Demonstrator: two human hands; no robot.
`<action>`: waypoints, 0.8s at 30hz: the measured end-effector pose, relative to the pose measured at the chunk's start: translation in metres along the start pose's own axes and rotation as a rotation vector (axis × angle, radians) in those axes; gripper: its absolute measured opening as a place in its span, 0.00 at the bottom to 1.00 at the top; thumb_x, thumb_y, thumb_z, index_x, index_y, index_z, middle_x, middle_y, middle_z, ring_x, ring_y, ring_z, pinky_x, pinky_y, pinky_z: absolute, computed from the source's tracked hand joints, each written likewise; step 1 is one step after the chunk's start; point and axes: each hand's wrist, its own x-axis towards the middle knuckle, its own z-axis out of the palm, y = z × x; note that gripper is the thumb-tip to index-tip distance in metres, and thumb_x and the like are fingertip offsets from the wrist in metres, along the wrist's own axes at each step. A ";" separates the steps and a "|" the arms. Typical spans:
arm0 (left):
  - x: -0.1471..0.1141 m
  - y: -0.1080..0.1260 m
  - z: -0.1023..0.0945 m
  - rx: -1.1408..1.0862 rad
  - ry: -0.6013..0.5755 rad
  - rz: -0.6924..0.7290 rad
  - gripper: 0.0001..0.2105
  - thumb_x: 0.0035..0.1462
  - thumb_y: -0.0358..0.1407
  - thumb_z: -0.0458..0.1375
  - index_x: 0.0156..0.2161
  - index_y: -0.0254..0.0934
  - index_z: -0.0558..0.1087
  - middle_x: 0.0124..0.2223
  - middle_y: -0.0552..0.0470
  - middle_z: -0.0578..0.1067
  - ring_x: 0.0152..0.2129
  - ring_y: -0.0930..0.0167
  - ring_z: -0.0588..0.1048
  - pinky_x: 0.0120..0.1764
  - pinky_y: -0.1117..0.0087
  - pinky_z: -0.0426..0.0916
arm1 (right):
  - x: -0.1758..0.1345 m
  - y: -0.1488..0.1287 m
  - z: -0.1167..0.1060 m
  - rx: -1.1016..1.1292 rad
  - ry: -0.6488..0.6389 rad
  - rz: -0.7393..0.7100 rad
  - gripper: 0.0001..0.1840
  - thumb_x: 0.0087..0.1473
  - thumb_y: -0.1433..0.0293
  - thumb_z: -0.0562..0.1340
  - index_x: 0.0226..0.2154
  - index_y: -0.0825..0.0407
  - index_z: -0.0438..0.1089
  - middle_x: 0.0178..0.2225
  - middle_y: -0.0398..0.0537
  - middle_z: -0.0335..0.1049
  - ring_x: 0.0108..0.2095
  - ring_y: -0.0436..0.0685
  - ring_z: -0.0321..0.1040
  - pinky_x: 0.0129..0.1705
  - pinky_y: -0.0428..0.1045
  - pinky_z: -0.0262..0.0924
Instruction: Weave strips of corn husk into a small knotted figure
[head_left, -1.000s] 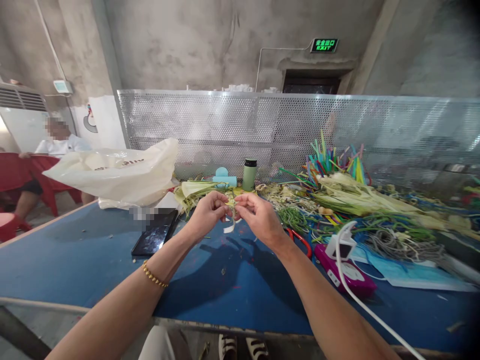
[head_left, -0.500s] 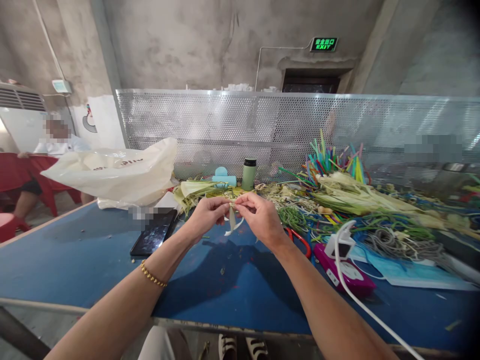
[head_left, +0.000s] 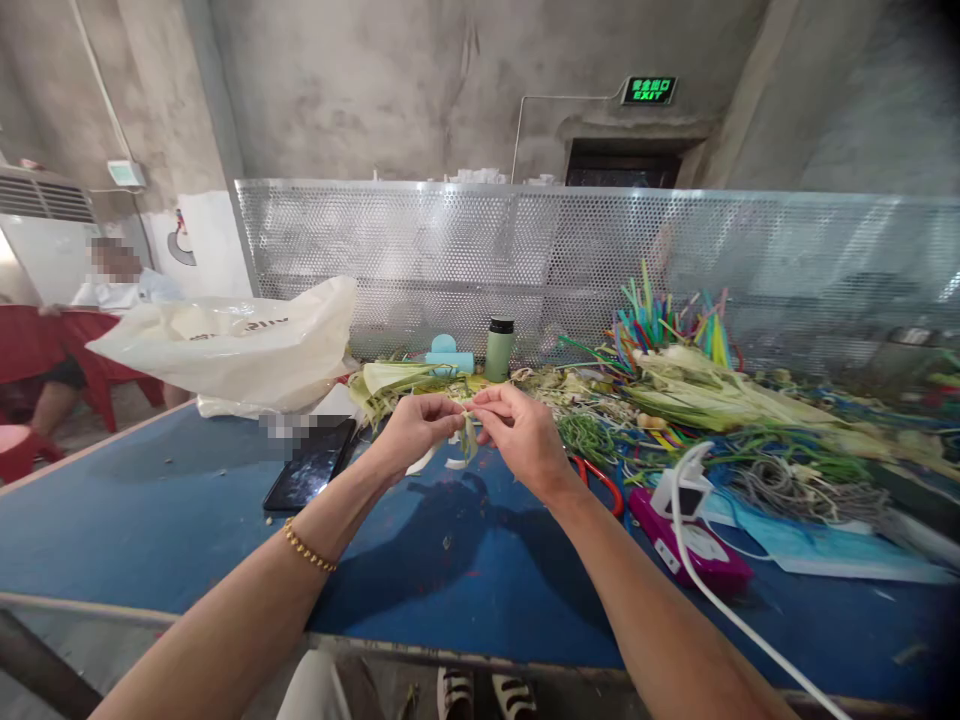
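Observation:
My left hand (head_left: 421,428) and my right hand (head_left: 523,432) meet above the blue table (head_left: 465,590), fingertips almost touching. Both are closed in a pinch on a thin, pale green corn husk strip (head_left: 469,442), whose ends dangle below the fingers. Exactly how the strip runs between the fingertips is hidden. Just behind my hands lies a heap of pale husks (head_left: 397,378). A green bottle with a black lid (head_left: 499,350) stands upright beyond them. Red-handled scissors (head_left: 604,485), partly covered by my right wrist, lie beside that arm.
A tablet (head_left: 311,468) and a large white plastic bag (head_left: 240,340) are on the left. To the right are more husks (head_left: 697,390), green cords (head_left: 592,437), a purple power strip (head_left: 690,545) with a white cable, and blue masks (head_left: 832,550). A perforated metal screen (head_left: 420,250) closes the back.
The dangling strip ends have shifted; a white end now hangs out further left, under my left hand. My hands keep nearly the same place, their fingers slightly changed.

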 end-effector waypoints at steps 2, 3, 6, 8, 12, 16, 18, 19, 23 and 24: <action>0.000 -0.002 -0.001 -0.131 -0.055 -0.068 0.09 0.48 0.35 0.65 0.31 0.29 0.77 0.26 0.50 0.72 0.23 0.75 0.66 0.29 0.72 0.57 | 0.000 -0.001 0.001 0.024 0.006 0.005 0.07 0.56 0.66 0.61 0.34 0.52 0.69 0.31 0.48 0.77 0.20 0.49 0.70 0.23 0.45 0.64; -0.001 -0.003 -0.001 -0.211 -0.098 -0.107 0.09 0.48 0.36 0.65 0.31 0.29 0.77 0.27 0.49 0.73 0.24 0.75 0.66 0.30 0.72 0.59 | 0.000 -0.001 0.001 0.040 0.007 0.008 0.07 0.56 0.66 0.61 0.34 0.53 0.69 0.31 0.47 0.77 0.19 0.49 0.69 0.22 0.44 0.64; -0.002 -0.005 -0.001 -0.383 -0.210 -0.205 0.11 0.48 0.38 0.66 0.32 0.29 0.77 0.28 0.48 0.73 0.25 0.73 0.69 0.33 0.69 0.62 | -0.001 -0.002 0.001 0.081 -0.006 0.013 0.06 0.56 0.66 0.61 0.35 0.52 0.69 0.31 0.47 0.77 0.19 0.48 0.68 0.22 0.44 0.64; -0.002 -0.005 0.000 -0.379 -0.196 -0.196 0.10 0.48 0.38 0.66 0.29 0.30 0.76 0.27 0.49 0.72 0.25 0.74 0.68 0.32 0.70 0.61 | -0.001 -0.002 0.001 0.091 -0.020 0.010 0.06 0.56 0.67 0.61 0.36 0.52 0.69 0.32 0.47 0.77 0.19 0.48 0.68 0.22 0.44 0.64; -0.001 -0.004 0.001 -0.216 -0.072 -0.034 0.09 0.47 0.37 0.66 0.26 0.30 0.75 0.24 0.54 0.68 0.22 0.77 0.63 0.28 0.73 0.55 | 0.000 -0.001 -0.001 0.070 -0.017 0.011 0.06 0.55 0.67 0.61 0.36 0.52 0.69 0.34 0.48 0.77 0.18 0.48 0.68 0.21 0.44 0.63; -0.001 -0.002 0.002 -0.114 -0.038 0.036 0.09 0.49 0.36 0.65 0.26 0.31 0.74 0.22 0.55 0.67 0.20 0.78 0.61 0.26 0.73 0.53 | 0.001 -0.002 -0.002 0.006 0.004 0.013 0.06 0.55 0.68 0.60 0.35 0.53 0.69 0.30 0.47 0.75 0.19 0.49 0.68 0.23 0.45 0.62; -0.002 -0.001 0.004 -0.081 -0.048 0.056 0.09 0.51 0.37 0.63 0.27 0.31 0.74 0.22 0.55 0.69 0.20 0.77 0.63 0.26 0.73 0.55 | 0.001 -0.002 -0.003 -0.030 -0.014 0.017 0.07 0.56 0.67 0.60 0.34 0.53 0.70 0.26 0.46 0.73 0.20 0.50 0.68 0.24 0.46 0.62; -0.003 0.000 0.004 -0.067 -0.058 0.062 0.10 0.52 0.37 0.63 0.27 0.31 0.74 0.22 0.54 0.69 0.20 0.77 0.64 0.27 0.73 0.56 | 0.001 -0.002 -0.004 -0.041 -0.033 0.021 0.07 0.55 0.66 0.60 0.32 0.53 0.70 0.25 0.45 0.72 0.21 0.50 0.67 0.24 0.46 0.61; -0.005 0.001 0.003 -0.165 -0.197 0.002 0.12 0.56 0.39 0.60 0.29 0.29 0.75 0.25 0.49 0.74 0.22 0.74 0.71 0.31 0.71 0.63 | 0.001 -0.002 -0.007 0.039 -0.109 0.059 0.10 0.55 0.64 0.61 0.27 0.53 0.68 0.20 0.43 0.67 0.21 0.49 0.62 0.23 0.45 0.57; -0.005 0.001 0.002 -0.227 -0.246 -0.035 0.12 0.57 0.39 0.59 0.31 0.29 0.76 0.28 0.47 0.75 0.23 0.73 0.72 0.32 0.70 0.64 | 0.001 -0.002 -0.008 0.092 -0.123 0.072 0.10 0.55 0.64 0.61 0.27 0.53 0.67 0.20 0.42 0.67 0.20 0.48 0.61 0.23 0.45 0.57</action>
